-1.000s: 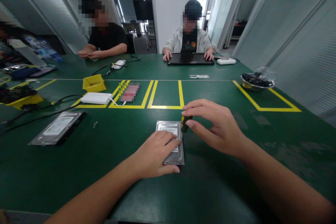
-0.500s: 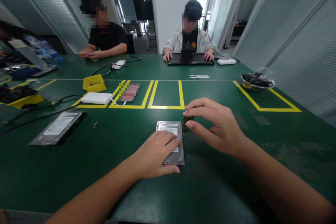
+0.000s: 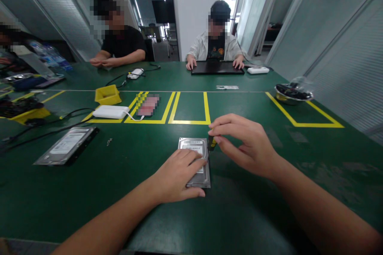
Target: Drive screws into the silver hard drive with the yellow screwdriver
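Observation:
A hard drive (image 3: 204, 181) with a white label lies flat on the green table in front of me. My left hand (image 3: 182, 171) rests across it, fingers stretched out and the thumb over its near edge. Between the thumb and fingers of my right hand (image 3: 247, 141) is a small screwdriver (image 3: 212, 143) with a black and yellow handle. Its thin shaft points down to the drive's right edge, close to my left index fingertip. Whether the tip sits in a screw is too small to tell.
A second hard drive (image 3: 67, 145) lies to the left, near several small screws (image 3: 109, 142). Beyond are a white power bank (image 3: 110, 111), a phone (image 3: 148, 105), a yellow bin (image 3: 107, 95) and a bowl of dark parts (image 3: 293, 95). Two people sit across the table; one touches a black panel (image 3: 218, 67).
The screwdriver handle has turned in my right fingers, showing more yellow, and the fingers have shifted slightly. My left hand and the hard drive stay in place.

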